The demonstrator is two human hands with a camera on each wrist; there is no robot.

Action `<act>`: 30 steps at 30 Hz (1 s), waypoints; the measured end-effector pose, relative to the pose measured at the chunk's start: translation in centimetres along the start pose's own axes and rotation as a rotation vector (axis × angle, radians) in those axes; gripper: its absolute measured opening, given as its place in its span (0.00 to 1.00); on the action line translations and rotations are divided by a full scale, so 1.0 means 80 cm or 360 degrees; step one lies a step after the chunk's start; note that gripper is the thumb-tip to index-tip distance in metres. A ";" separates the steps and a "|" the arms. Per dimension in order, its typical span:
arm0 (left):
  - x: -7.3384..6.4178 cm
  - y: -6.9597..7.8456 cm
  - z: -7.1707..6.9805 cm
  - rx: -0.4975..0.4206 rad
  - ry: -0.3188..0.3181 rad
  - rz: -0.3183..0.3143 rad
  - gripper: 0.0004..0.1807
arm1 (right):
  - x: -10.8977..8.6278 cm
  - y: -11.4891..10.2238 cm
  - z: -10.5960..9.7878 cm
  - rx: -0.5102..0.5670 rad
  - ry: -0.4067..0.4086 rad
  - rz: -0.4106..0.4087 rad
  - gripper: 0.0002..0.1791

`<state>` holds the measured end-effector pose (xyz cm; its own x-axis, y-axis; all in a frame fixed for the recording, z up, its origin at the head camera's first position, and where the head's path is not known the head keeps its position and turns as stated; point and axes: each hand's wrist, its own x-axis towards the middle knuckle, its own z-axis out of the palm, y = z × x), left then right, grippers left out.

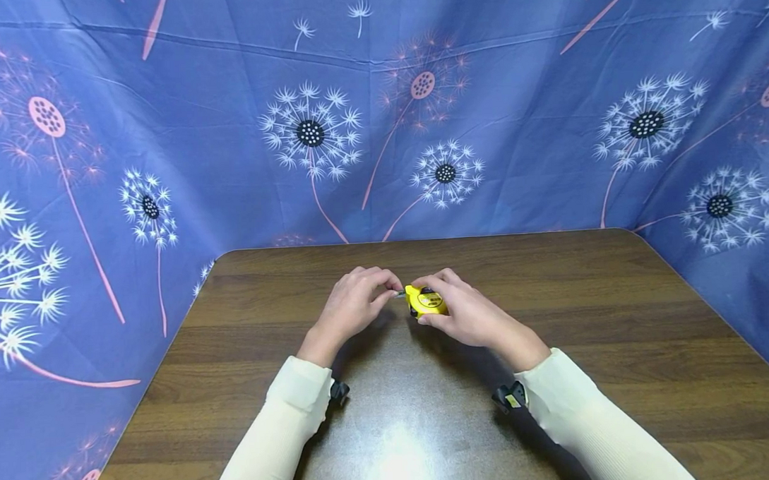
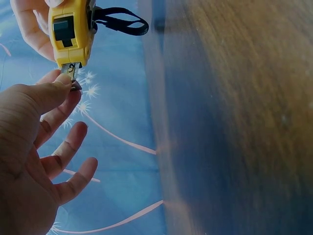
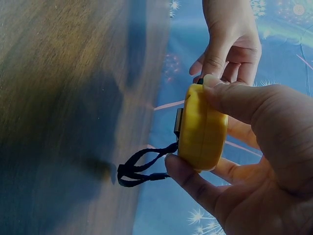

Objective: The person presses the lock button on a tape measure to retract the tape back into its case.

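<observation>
A yellow tape measure [image 1: 428, 301] is held above the table by my right hand [image 1: 466, 308], thumb and fingers wrapped about its case. In the right wrist view the case [image 3: 201, 129] shows edge-on, and a black wrist strap [image 3: 142, 166] dangles from it. My left hand [image 1: 356, 304] pinches the end of the tape blade [image 2: 70, 70] between thumb and index finger, its other fingers spread loosely. A short stretch of marked blade shows outside the case in the left wrist view. The black lock button [image 2: 64, 29] sits on the case's face.
Beneath both hands lies a brown wood-grain table [image 1: 616, 331] with rounded far corners. A blue curtain [image 1: 368, 127] with dandelion prints hangs behind it and at both sides. Light glares off the table's near middle.
</observation>
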<state>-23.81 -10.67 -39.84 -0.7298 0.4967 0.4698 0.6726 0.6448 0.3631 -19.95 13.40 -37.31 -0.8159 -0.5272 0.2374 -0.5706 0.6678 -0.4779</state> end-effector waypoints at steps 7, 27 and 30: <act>-0.001 0.001 0.000 0.0017 0.0017 -0.0004 0.05 | 0.000 0.001 0.001 0.0014 -0.0002 0.0003 0.32; 0.001 0.003 0.003 0.0005 0.0000 -0.0026 0.07 | 0.000 0.000 0.003 0.0014 -0.0028 0.0016 0.32; 0.001 0.003 0.004 -0.0012 0.0000 -0.0027 0.08 | 0.000 0.000 0.003 0.0008 -0.0025 0.0009 0.32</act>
<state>-23.73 -10.29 -40.02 -0.7409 0.4857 0.4639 0.6612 0.6486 0.3769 -19.90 13.28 -37.53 -0.8174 -0.5317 0.2216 -0.5656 0.6680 -0.4836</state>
